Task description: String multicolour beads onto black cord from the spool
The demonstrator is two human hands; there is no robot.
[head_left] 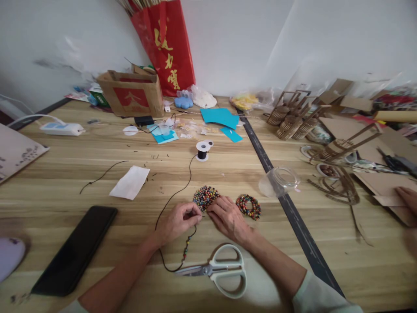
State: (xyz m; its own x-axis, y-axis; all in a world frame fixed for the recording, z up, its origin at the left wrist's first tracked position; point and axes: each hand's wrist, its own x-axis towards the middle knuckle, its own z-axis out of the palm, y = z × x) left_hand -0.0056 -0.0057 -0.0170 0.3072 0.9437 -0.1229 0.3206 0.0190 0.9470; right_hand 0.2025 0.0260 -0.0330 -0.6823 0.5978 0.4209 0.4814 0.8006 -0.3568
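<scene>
My left hand (180, 221) is closed in a pinch on a black cord (173, 194), which runs from a spool (202, 152) and loops below the hand. A short row of coloured beads (185, 251) is threaded on the hanging part of the cord. My right hand (232, 218) rests at the edge of a heap of multicoloured beads (204, 196), fingers pressed together; whatever lies between its fingertips is too small to make out. To its right lies a coiled ring of strung beads (248, 206). Scissors (224, 270) with pale handles lie below the hands.
A black phone (76, 248) and white paper (130, 182) lie left. A clear jar (280, 180) stands right, near a dark strip (260, 152). Small woven baskets (289, 119), a cardboard box (132, 93) and a red bag (171, 48) stand farther back. Another person's hand (407, 198) holds cardboard.
</scene>
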